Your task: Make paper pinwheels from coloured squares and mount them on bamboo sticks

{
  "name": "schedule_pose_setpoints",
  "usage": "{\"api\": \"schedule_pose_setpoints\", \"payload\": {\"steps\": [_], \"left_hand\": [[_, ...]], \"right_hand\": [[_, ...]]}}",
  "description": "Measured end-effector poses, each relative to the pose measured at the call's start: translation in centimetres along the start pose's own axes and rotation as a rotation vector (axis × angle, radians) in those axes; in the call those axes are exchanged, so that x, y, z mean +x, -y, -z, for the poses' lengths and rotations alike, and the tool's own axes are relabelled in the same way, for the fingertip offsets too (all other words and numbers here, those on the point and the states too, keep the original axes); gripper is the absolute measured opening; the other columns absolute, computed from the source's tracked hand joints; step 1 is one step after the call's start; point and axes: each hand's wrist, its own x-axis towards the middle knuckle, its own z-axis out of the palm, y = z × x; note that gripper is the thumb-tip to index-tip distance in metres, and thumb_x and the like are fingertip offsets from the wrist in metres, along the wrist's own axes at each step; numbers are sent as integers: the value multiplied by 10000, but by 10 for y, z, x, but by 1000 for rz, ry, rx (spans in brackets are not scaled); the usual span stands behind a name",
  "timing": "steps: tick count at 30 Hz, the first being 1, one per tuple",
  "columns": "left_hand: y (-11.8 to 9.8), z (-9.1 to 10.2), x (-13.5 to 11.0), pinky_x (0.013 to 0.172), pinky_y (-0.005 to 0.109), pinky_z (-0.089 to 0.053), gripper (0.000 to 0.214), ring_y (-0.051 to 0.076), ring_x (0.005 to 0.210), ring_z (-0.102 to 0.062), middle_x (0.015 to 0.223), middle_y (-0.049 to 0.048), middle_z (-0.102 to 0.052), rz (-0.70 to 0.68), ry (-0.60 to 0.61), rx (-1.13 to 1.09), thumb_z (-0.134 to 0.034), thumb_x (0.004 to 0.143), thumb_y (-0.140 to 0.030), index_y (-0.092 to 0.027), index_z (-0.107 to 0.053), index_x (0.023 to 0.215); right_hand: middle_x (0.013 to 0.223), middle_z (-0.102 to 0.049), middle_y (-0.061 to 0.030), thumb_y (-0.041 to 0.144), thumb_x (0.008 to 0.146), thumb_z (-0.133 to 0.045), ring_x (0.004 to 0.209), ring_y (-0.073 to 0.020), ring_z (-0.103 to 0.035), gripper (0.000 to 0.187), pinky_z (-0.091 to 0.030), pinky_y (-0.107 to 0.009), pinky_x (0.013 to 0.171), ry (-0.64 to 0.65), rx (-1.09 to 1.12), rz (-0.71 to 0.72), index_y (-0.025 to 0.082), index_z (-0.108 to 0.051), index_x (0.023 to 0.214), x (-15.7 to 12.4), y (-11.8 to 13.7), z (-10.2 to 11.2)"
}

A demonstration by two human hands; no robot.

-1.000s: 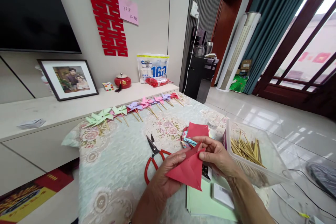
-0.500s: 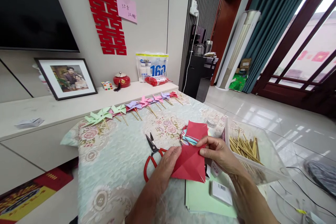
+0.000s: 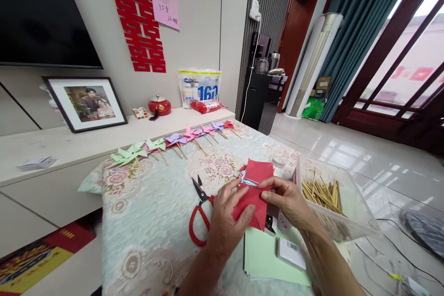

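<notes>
Head: two hands (image 3: 225, 219) (image 3: 287, 203) pinch one red sheet (image 3: 250, 202) (folded).

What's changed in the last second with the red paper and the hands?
The red paper has been folded smaller. The left hand slid up over it, thumb now on top, while the right hand kept pinching its upper edge. Nothing was let go. The scissors, paper stack, stick box and pinwheels stayed put.

Here we are in a home living room: a big television (image 3: 45, 14) on the wall, a framed portrait photo (image 3: 86, 101) just below it on a low cabinet (image 3: 69, 148), a red double-happiness cutout (image 3: 138, 18) to its right, and farther right a standing air conditioner (image 3: 314, 64) and teal curtains (image 3: 364, 23).
</notes>
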Motion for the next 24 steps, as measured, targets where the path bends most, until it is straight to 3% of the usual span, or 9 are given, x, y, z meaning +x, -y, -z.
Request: {"api": "schedule_pose_setpoints", "payload": {"steps": [4,9,16,24], "left_hand": [[6,-2,1,938,432,-548,289,262,1095,-669,1190,136,-712,-84,-30,69,-649,896,-201,-173,-702,1179],[7,-3,1,876,388,-583,226,235,989,-716,1065,106,-764,-64,-20,62,-650,882,-150,-160,-723,1095],[5,-3,0,912,456,-571,368,279,1069,-689,1165,127,-740,-65,17,74,-725,848,-267,-165,-687,1200],[6,-7,-1,825,426,-559,172,265,928,-726,969,82,-794,-106,-39,78,-691,873,-226,-192,-730,1037]], "right_hand": [[597,-570,46,457,633,-902,541,-92,-474,401,-362,-235,544,23,29,-19,178,-743,874,-1,-1,-3],[600,-507,63,431,657,-894,541,-77,-415,384,-311,-208,503,11,36,14,201,-762,933,0,-3,-4],[602,-503,64,419,680,-885,538,-70,-412,349,-315,-206,509,48,47,29,204,-764,927,0,-3,-6],[634,-531,56,404,716,-864,567,-75,-436,332,-337,-203,532,60,46,83,219,-765,974,-2,-8,-11]]}}
